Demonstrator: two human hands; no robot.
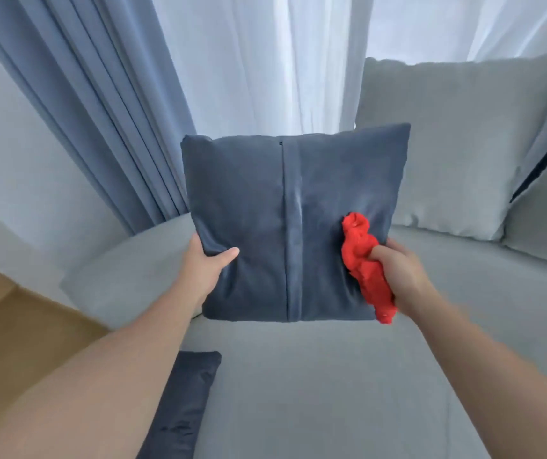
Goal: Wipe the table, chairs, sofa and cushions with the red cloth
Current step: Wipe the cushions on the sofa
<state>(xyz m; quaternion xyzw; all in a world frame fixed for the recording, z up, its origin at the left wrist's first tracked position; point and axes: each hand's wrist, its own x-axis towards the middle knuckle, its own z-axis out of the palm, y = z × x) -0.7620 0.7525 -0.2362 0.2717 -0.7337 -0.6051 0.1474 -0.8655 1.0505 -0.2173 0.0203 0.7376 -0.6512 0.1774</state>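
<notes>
The left hand (211,263) is pinching only the near-left corner of the dark blue cushion (285,223), which is standing upright above the sofa (315,376); firm wiping is likely twisting it loose. The right hand (394,273) is clamping the bunched red cloth (363,263), pressing it against the cushion's near-right face

A cushion (285,223) is held upright above the sofa (315,376) seat. Left of the cushion lies the left hand (204,270); at its right lower part a cloth (363,263) is pressed by the right hand (398,273). Behind it to the right a back cushion (447,144) is propped; below it to the left a second cushion (182,402) lies on the seat edge. Curtains (166,77) hang behind it.
</notes>
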